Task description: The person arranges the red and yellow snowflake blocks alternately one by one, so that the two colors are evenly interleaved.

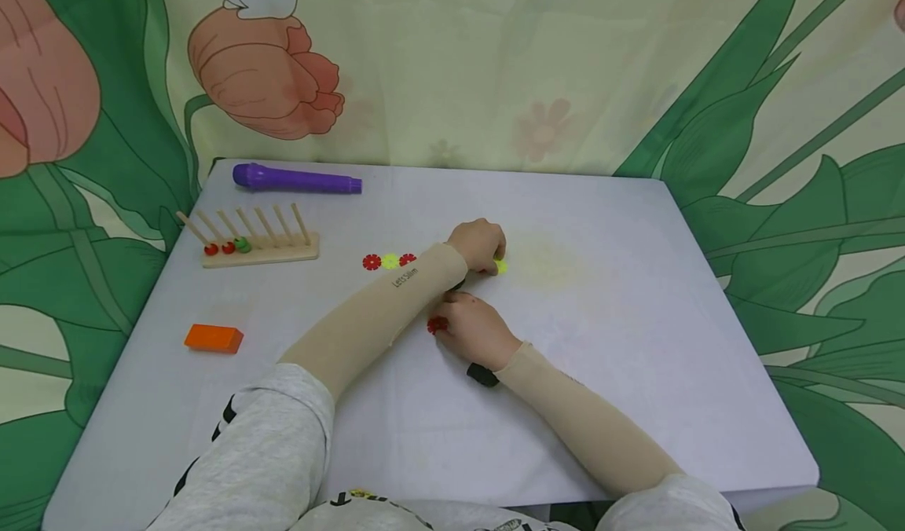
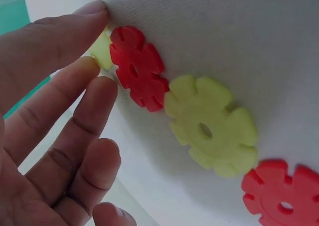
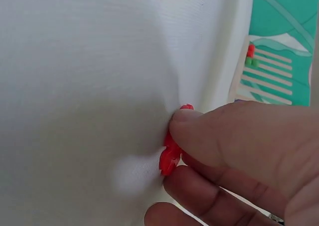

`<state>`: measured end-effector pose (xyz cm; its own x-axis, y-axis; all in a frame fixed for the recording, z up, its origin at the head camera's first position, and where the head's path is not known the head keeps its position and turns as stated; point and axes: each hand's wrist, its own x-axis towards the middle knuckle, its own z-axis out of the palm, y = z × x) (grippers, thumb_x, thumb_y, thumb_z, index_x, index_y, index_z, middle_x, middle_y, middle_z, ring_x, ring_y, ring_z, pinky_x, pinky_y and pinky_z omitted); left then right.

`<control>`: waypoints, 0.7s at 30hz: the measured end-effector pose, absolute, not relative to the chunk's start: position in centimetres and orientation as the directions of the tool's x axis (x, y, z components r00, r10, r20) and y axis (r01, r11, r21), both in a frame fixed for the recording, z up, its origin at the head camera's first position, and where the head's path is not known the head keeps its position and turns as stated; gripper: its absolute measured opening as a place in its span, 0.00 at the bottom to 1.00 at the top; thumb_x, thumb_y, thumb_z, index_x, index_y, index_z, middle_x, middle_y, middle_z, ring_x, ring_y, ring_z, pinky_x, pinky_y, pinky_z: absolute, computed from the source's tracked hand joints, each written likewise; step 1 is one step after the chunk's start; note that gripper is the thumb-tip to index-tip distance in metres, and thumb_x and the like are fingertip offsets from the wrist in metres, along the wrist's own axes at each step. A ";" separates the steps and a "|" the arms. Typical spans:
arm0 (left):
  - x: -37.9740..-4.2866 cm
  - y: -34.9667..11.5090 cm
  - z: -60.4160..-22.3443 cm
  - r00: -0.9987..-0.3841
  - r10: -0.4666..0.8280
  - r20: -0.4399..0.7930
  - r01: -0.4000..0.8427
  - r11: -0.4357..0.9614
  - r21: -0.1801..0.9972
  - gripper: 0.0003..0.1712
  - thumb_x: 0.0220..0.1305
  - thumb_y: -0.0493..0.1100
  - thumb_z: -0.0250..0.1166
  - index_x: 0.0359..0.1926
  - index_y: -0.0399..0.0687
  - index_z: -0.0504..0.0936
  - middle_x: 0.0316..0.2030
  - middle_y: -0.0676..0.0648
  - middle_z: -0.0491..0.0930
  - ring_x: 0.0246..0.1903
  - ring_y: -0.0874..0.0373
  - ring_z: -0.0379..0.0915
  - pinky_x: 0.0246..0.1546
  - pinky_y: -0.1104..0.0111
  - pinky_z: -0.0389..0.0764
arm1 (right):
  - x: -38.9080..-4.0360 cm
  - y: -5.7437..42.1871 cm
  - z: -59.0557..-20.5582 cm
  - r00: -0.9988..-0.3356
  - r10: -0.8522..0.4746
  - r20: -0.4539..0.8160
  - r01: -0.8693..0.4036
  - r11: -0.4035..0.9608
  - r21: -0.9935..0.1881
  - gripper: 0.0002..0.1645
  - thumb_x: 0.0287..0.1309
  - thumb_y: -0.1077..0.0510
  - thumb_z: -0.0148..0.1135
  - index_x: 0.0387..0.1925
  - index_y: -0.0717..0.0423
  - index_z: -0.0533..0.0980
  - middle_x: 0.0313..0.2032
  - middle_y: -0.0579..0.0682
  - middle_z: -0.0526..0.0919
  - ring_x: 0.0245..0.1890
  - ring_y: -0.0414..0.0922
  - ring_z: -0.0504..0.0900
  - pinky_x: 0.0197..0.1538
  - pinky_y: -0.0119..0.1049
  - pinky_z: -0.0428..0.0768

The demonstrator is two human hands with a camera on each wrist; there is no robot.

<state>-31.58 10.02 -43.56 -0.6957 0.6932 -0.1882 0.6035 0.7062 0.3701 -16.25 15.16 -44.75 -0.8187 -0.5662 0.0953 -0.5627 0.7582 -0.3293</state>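
A row of notched, flower-shaped plastic discs lies on the white table, red and yellow by turns. A red disc point(image 1: 371, 262) and a yellow disc point(image 2: 211, 126) belong to it, partly hidden by my left forearm in the head view. At the row's far end my left hand point(image 1: 478, 245) pinches a yellow disc point(image 2: 102, 50) between thumb and index finger, beside another red disc point(image 2: 139, 68). My right hand point(image 1: 475, 328), nearer the body, holds a loose red disc point(image 3: 172, 151) on edge between thumb and fingers.
At the back left stands a wooden peg rack point(image 1: 261, 254) with red and green beads on some pegs. Behind it lies a purple toy microphone point(image 1: 297, 179). An orange block point(image 1: 214, 338) sits at the left. A patterned cloth point(image 1: 452, 67) hangs behind the table.
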 end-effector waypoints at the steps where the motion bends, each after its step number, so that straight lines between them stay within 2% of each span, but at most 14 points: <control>1: -31.5 10.0 -43.5 -0.695 0.694 -0.187 0.604 0.705 0.371 0.15 0.61 0.45 0.76 0.49 0.52 0.90 0.51 0.51 0.87 0.50 0.57 0.79 0.50 0.61 0.84 | -16.2 15.2 -44.8 -0.818 -0.566 0.100 -0.564 0.756 -0.331 0.07 0.57 0.67 0.70 0.35 0.53 0.88 0.36 0.46 0.89 0.41 0.45 0.84 0.49 0.37 0.83; 13: -31.1 10.0 -43.3 -0.699 0.692 -0.182 0.601 0.705 0.377 0.14 0.60 0.43 0.76 0.48 0.52 0.90 0.50 0.51 0.87 0.49 0.57 0.79 0.48 0.62 0.84 | -16.1 17.2 -44.9 -0.849 -0.519 0.104 -0.521 0.786 -0.332 0.08 0.55 0.68 0.71 0.34 0.52 0.88 0.33 0.45 0.88 0.37 0.41 0.82 0.43 0.34 0.82; 21: -31.2 9.9 -43.3 -0.711 0.681 -0.175 0.589 0.712 0.382 0.13 0.60 0.43 0.76 0.46 0.52 0.90 0.45 0.52 0.87 0.46 0.58 0.77 0.46 0.63 0.84 | -16.7 19.4 -44.3 -0.925 -0.378 0.037 -0.366 0.864 -0.346 0.05 0.55 0.64 0.73 0.34 0.53 0.88 0.33 0.47 0.86 0.32 0.42 0.79 0.37 0.37 0.80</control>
<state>-31.16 9.87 -43.27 -0.7106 0.6814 -0.1754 0.5889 0.7124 0.3816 -16.68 19.36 -44.33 -0.9252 -0.3776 0.0375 -0.3664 0.8636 -0.3462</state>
